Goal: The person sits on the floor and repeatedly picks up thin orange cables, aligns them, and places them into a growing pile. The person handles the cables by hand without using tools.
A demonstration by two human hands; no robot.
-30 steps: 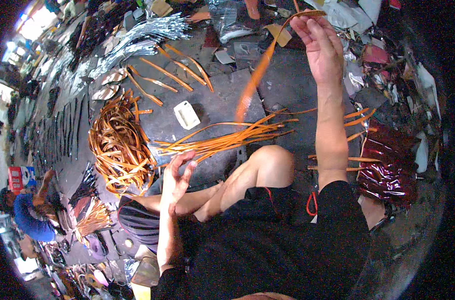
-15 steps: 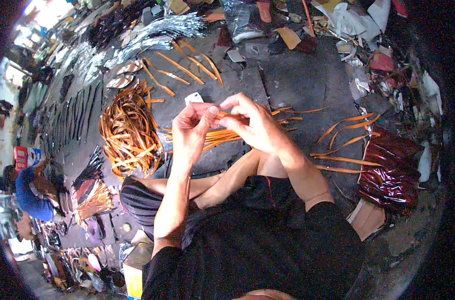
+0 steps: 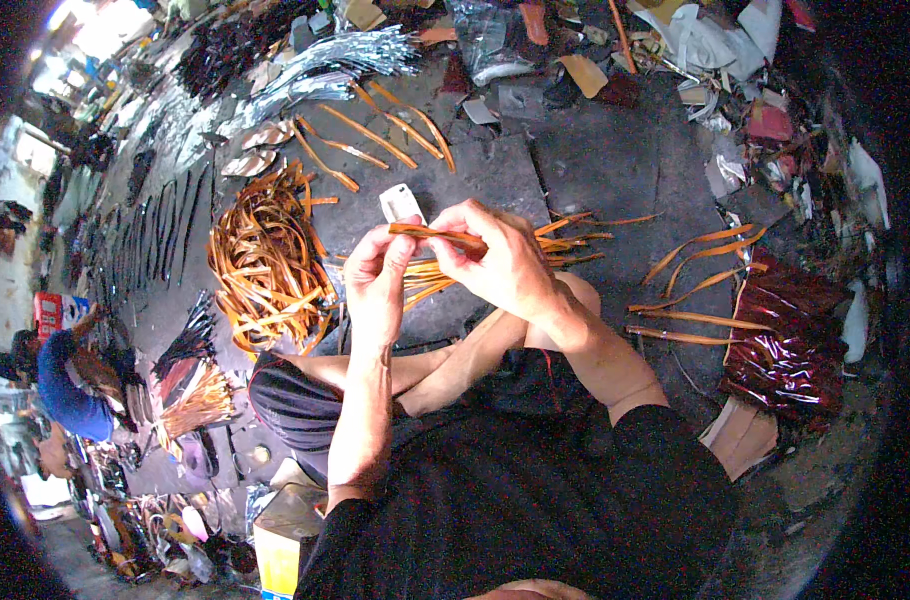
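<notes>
1. Held up in front of the body, over the crossed legs: an orange-brown strip (image 3: 413, 231), stretched nearly level between both hands. No longer raised at the upper right with a trailing end, as a second ago.
2. At the strip's near-left end, with the left hand (image 3: 373, 278): pinching between thumb and fingertips, nearly closed. Spread and empty a second ago; now engaged, so probably gone from one-handed carrying to two-handed handling.
3. Just beside it, with the right hand (image 3: 505, 262): gripping the same strip between thumb and curled fingers. Drawn in from the far reach; hard to tell whether any length lies hidden in the palm.
4. Beneath and partly behind the hands: a laid-out bundle of similar strips (image 3: 572, 238), left lying on the dark floor.
5. Just beyond the left fingertips: a white tray (image 3: 400, 203), partly covered by the hand.
6. To the left: a tangled heap of strips (image 3: 265, 260). Farther up: a few loose strips (image 3: 370, 132), spaced apart.
7. Well to the right: a glossy dark-red bundle (image 3: 787, 325), with several orange strips (image 3: 697, 285) beside and partly across its edge.
</notes>
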